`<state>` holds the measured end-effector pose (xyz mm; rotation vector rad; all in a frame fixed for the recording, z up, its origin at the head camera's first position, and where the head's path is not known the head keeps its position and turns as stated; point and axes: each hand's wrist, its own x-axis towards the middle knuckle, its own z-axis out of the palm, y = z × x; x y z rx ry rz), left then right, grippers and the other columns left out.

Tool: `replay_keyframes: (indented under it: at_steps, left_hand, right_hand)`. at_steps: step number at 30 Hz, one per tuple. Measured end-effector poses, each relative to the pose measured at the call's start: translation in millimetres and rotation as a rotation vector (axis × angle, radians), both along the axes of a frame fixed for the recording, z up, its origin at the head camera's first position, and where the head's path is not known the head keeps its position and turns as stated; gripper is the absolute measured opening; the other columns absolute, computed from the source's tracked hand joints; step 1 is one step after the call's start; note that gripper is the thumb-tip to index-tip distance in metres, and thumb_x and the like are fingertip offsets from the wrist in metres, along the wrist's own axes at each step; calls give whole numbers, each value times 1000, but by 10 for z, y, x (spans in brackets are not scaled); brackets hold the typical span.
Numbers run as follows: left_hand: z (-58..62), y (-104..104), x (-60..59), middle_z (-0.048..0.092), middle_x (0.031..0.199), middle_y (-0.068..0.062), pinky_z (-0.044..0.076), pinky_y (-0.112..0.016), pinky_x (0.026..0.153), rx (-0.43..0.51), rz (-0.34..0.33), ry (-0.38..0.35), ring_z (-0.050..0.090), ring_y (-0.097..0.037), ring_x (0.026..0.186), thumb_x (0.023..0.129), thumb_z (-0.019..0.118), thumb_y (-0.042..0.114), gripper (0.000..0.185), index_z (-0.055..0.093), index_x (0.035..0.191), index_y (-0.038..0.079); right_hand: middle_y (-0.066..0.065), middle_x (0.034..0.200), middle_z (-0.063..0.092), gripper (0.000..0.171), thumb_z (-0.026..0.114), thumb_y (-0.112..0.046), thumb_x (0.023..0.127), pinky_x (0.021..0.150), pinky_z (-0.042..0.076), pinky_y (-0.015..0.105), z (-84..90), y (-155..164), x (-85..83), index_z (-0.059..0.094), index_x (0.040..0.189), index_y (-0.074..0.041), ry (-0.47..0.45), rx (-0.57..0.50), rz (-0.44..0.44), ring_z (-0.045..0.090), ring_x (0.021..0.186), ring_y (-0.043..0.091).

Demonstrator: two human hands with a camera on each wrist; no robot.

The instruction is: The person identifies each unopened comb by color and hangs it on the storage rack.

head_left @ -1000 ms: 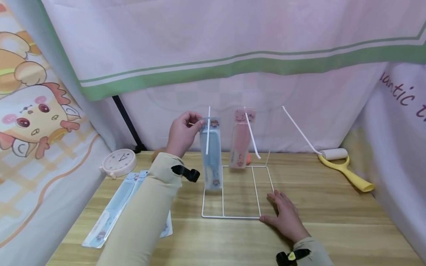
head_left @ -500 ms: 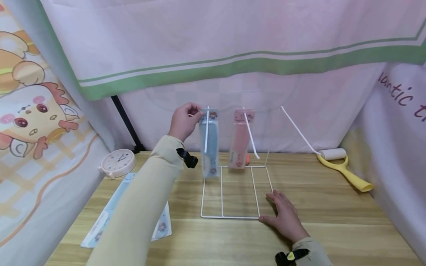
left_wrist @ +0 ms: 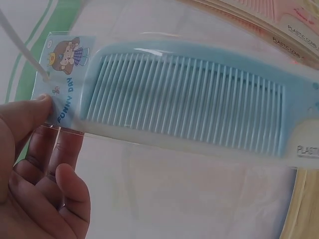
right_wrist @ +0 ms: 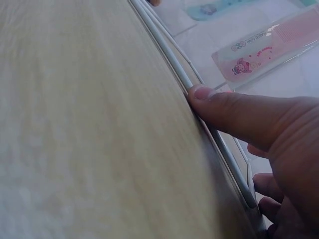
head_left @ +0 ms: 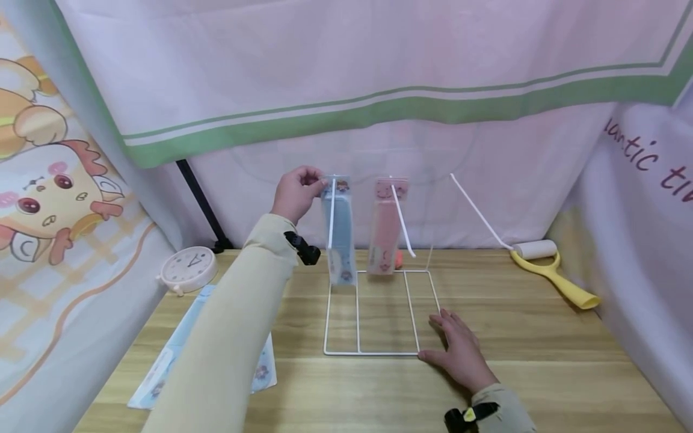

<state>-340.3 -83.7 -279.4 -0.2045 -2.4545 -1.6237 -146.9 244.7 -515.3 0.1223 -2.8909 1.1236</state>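
- Beige-sleeved right hand (head_left: 457,355) flat on the desk (head_left: 541,373), fingers spread and relaxed, clamped on nothing; thumb tip pressed against the front right corner of the white wire rack (head_left: 373,352), as the right wrist view shows at close range (right_wrist: 209,94).
- Pinned the same way half a second and a full second back; no shift in that hand or in the rack base.
- Lying flat at near left, partly under the left sleeve: more packaged blue combs (head_left: 168,361).
- Further in, left hand (head_left: 295,192) raised, thumb and fingers pinching the top card of the blue comb pack (head_left: 338,231); left wrist view shows the thumb on the printed header (left_wrist: 60,99) and a white prong (left_wrist: 22,47) reaching the card's corner.
- Changed over the last second: pack lifted and carried back along the left prong (head_left: 331,210), bottom edge now level with the rack's rear bar instead of hanging over the middle of the base.
- Likely meaning: pack threaded on and nearly seated, release not yet made.
- Just beside it, pink comb pack (head_left: 385,225) hanging on the middle prong, apart from the blue one.
- Third prong (head_left: 476,210) bare.
- Farther off: round clock (head_left: 187,269) at left, yellow-handled lint roller (head_left: 547,264) at right, pink and green curtain (head_left: 379,114) behind.
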Motion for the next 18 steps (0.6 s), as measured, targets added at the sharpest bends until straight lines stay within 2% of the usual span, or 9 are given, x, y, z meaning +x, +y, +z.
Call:
replay_keyframes:
  at_steps: [4, 7, 13, 18]
  left_hand:
    - [-8, -27, 22, 65, 100, -6, 51, -29, 71, -7, -2, 10, 65, -21, 90, 97, 68, 19, 16, 67, 109, 8]
    - [-48, -58, 28, 66, 105, -7, 53, -29, 69, -14, -10, 22, 65, -21, 95, 97, 68, 20, 21, 66, 114, 8]
    - [-243, -181, 56, 65, 118, -11, 57, -32, 76, 8, -9, 6, 62, -23, 107, 98, 65, 23, 35, 61, 128, 6]
    - [-433, -280, 129, 64, 121, -11, 55, -37, 88, 33, 0, -19, 62, -25, 110, 98, 65, 21, 37, 59, 130, 5]
  right_hand:
    - [26, 159, 30, 90, 87, -47, 72, 115, 11, 69, 7, 2, 3, 51, 142, -4, 0, 5, 0, 20, 147, 47]
    - [26, 158, 31, 90, 87, -47, 72, 115, 11, 69, 3, 7, 2, 51, 142, -4, 8, 9, 1, 20, 147, 47]
    - [28, 157, 31, 90, 87, -46, 71, 114, 11, 70, -11, 6, -5, 51, 142, -3, 17, 0, 3, 20, 146, 48]
    - [27, 158, 30, 91, 87, -46, 71, 114, 10, 70, -21, 2, -16, 50, 142, -4, 8, -3, 2, 19, 147, 48]
